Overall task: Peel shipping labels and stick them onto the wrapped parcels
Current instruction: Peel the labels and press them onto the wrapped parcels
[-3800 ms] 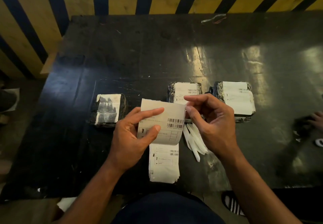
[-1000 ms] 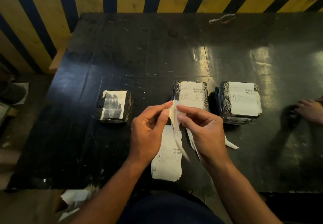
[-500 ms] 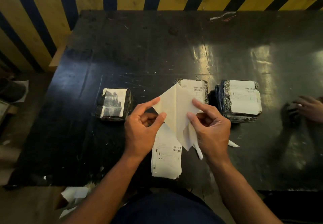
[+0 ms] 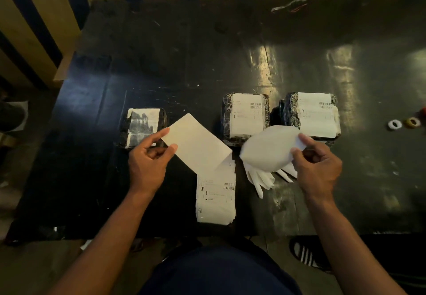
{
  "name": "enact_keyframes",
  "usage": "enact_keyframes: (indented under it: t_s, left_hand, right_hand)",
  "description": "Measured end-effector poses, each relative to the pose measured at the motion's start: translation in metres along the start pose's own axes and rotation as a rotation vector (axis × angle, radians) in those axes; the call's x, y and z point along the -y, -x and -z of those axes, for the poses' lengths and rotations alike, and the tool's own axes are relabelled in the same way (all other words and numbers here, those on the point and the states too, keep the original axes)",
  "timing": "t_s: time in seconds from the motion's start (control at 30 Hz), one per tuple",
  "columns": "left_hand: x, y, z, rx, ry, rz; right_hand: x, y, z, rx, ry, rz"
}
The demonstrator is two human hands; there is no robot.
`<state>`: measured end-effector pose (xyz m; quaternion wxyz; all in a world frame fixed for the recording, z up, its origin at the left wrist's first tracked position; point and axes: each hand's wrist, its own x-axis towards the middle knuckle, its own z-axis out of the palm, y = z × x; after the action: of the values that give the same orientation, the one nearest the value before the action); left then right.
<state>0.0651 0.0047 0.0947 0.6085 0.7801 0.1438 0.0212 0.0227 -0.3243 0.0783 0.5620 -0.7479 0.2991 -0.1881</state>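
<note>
Between left hand (image 4: pixel 147 165) fingertips, peeled label (image 4: pixel 196 143)

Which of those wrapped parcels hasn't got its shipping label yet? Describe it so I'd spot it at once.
On the black table, three wrapped parcels sit in a row. It is the leftmost parcel, just beyond the left hand. Its top shows a smudged, dark-blotched panel, whereas the middle parcel and right parcel carry clean white barcoded labels.
</note>
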Motion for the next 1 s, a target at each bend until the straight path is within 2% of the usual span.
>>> enact_keyframes:
  t_s: [0.1, 0.23, 0.57, 0.7, 0.77, 0.87, 1.0]
  left_hand:
    - [0.009, -0.004, 0.008, -0.011, -0.001, 0.038]
    - [0.02, 0.004, 0.004, 0.056, -0.046, 0.043]
    - [0.026, 0.03, -0.028, 0.193, -0.124, 0.015]
    - [0.02, 0.032, -0.037, 0.211, -0.109, 0.011]
    - [0.015, 0.032, -0.04, 0.207, -0.088, -0.01]
    - [0.009, 0.032, -0.045, 0.207, -0.071, -0.043]
    - [0.003, 0.032, -0.052, 0.215, -0.051, -0.06]
  right_hand:
    - [-0.002, -0.005, 0.015, -0.05, 0.122, 0.112]
    - [-0.016, 0.001, 0.011, 0.053, 0.286, 0.239]
    - [-0.105, 0.011, -0.032, 0.448, 0.677, 0.217]
    - [-0.107, 0.008, -0.034, 0.456, 0.792, 0.25]
    - [-0.095, 0.01, -0.034, 0.4, 0.757, 0.289]
    - [-0.053, 0.02, -0.04, 0.359, 0.543, 0.352]
    - [0.011, 0.054, -0.058, 0.483, 0.288, 0.467]
